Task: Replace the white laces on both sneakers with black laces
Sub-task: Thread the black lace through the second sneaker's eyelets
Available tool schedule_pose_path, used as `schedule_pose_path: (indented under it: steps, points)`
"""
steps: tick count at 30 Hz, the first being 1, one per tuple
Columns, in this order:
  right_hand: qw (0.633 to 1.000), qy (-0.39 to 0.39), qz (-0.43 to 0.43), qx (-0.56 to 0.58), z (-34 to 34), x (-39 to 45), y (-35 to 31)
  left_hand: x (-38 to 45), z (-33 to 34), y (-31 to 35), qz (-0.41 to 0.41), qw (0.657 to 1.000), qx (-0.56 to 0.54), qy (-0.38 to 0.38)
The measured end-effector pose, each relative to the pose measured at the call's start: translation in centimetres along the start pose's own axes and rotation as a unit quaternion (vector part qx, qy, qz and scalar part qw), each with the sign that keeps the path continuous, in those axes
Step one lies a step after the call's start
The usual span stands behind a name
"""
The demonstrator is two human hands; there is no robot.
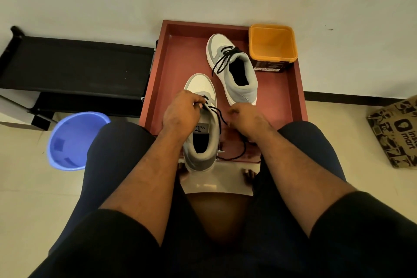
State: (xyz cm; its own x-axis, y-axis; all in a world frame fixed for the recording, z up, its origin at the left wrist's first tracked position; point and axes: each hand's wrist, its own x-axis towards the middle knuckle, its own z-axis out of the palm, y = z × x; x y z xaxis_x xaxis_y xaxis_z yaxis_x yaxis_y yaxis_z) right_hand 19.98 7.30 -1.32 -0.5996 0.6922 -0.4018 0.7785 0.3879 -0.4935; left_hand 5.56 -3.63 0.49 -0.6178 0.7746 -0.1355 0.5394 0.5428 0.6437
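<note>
Two grey and white sneakers stand on a red-brown tray [176, 56]. The far sneaker [237, 74] carries a black lace tied over its tongue. The near sneaker [203, 142] sits at the tray's front edge, toe pointing away. My left hand [180, 113] curls over its tongue area and pinches the black lace [217, 113] near the eyelets. My right hand [246, 119] is just right of this shoe, fingers curled round the lace's other end. A loose loop of that lace trails toward the tray's front. No white laces are visible.
An orange-rimmed square tub [273, 45] stands at the tray's back right corner. A blue bucket [72, 140] sits on the floor at left, below a black bench [74, 63]. A printed paper bag [397, 131] lies at right. My knees flank the tray.
</note>
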Motion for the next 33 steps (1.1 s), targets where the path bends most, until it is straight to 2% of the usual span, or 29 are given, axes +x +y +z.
schedule_pose_path:
  steps: [2, 4, 6, 7, 9, 11, 12, 13, 14, 16, 17, 19, 22, 23, 24, 25, 26, 27, 28, 30, 32, 33]
  points:
    - [0.999, -0.029, -0.04, 0.001, 1.1, 0.3, -0.2, -0.3, -0.1, 0.1, 0.005, 1.0, -0.011, 0.004]
    - [0.999, -0.02, -0.045, 0.008, 1.5, 0.4, -0.4, -0.5, -0.2, 0.2, 0.008, 0.999, -0.024, 0.021]
    - [0.992, -0.005, -0.008, 0.124, 0.6, -0.1, -1.1, -0.7, -0.5, 0.4, 0.017, 0.998, -0.027, 0.057]
    - [0.976, -0.01, 0.01, 0.216, -0.3, -0.6, -1.5, -0.8, -0.6, 0.6, 0.013, 0.996, -0.053, 0.071]
    - [0.899, -0.062, 0.019, 0.434, -2.1, -1.6, -2.3, -1.1, -1.2, 1.8, -0.033, 0.978, -0.197, 0.06]
    - [0.787, -0.13, -0.047, 0.602, -3.8, -2.6, -2.5, -1.8, -1.6, 3.2, -0.082, 0.937, -0.34, 0.006]
    - [0.741, -0.154, -0.083, 0.649, -4.4, -3.0, -2.6, -2.2, -1.8, 3.7, -0.094, 0.922, -0.376, -0.021]
    - [0.71, -0.166, -0.113, 0.675, -4.9, -3.3, -2.5, -2.6, -1.9, 4.2, -0.104, 0.904, -0.411, -0.054]
    - [0.699, -0.168, -0.133, 0.682, -5.0, -3.5, -2.5, -2.9, -2.0, 4.5, -0.115, 0.88, -0.451, -0.094]
    - [0.706, -0.142, -0.145, 0.679, -4.8, -3.6, -2.4, -3.3, -2.0, 4.8, -0.144, 0.83, -0.507, -0.182]
    - [0.714, -0.121, -0.14, 0.676, -4.6, -3.4, -2.4, -3.5, -2.0, 4.8, -0.15, 0.818, -0.51, -0.218]
    - [0.732, -0.052, -0.108, 0.67, -4.4, -3.1, -2.4, -3.6, -2.1, 4.6, -0.139, 0.833, -0.469, -0.26]
    - [0.772, 0.099, -0.023, 0.628, -4.7, -2.0, -1.2, -3.1, -3.2, 3.3, -0.117, 0.889, -0.373, -0.24]
    - [0.802, 0.141, 0.002, 0.58, -4.9, -1.8, -0.6, -2.8, -3.7, 2.7, -0.12, 0.9, -0.354, -0.222]
    - [0.854, 0.173, 0.02, 0.49, -5.0, -1.6, 0.0, -2.6, -4.2, 2.2, -0.125, 0.908, -0.345, -0.202]
    - [0.916, 0.188, 0.023, 0.355, -5.1, -1.6, 0.4, -2.5, -4.6, 1.9, -0.129, 0.911, -0.347, -0.182]
    - [0.961, 0.184, 0.012, 0.208, -5.0, -1.7, 0.6, -2.4, -4.9, 1.6, -0.133, 0.912, -0.353, -0.163]
    - [0.98, 0.172, -0.011, 0.099, -4.7, -1.9, 0.3, -2.3, -5.0, 1.6, -0.136, 0.912, -0.359, -0.146]
    - [0.985, 0.154, -0.043, 0.06, -4.6, -2.2, -0.3, -2.2, -4.9, 1.6, -0.136, 0.913, -0.36, -0.134]
    - [0.979, 0.079, -0.115, 0.148, -4.0, -2.9, -1.9, -2.4, -4.5, 2.1, -0.126, 0.918, -0.355, -0.121]
    - [0.949, -0.018, -0.159, 0.273, -3.3, -3.5, -3.0, -2.6, -4.1, 2.6, -0.11, 0.924, -0.347, -0.119]
    - [0.937, -0.039, -0.169, 0.304, -2.9, -3.6, -3.2, -2.6, -4.1, 2.6, -0.105, 0.927, -0.341, -0.119]
